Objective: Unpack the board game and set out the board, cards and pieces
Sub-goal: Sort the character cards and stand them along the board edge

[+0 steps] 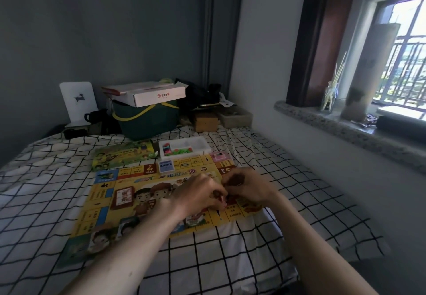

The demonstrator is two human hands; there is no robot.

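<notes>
A: Where's the small dark piece (pixel 217 194)?
B: Pinched between both hands, over the board's (pixel 103 200) right side; left hand (pixel 200 193) and right hand (pixel 249 187) both curl round it
A: Materials?
B: Glossy flat card board on soft checked bedsheet (pixel 230 260); clear rigid pieces tray (pixel 184 148) lies beyond, blue card deck (pixel 166 166) nearer

Two forearms come up into view from the bottom edge of the frame, both bare all the way, with no sleeve, cuff or glove on either one. The left hand (pixel 200 194) near the centre is bare too, its wrist and fingers carrying no watch, band or ring that shows. The right hand (pixel 247 187) just right of centre is equally plain, uncovered, and its fingertips are too blurred here to make out the nails.
</notes>
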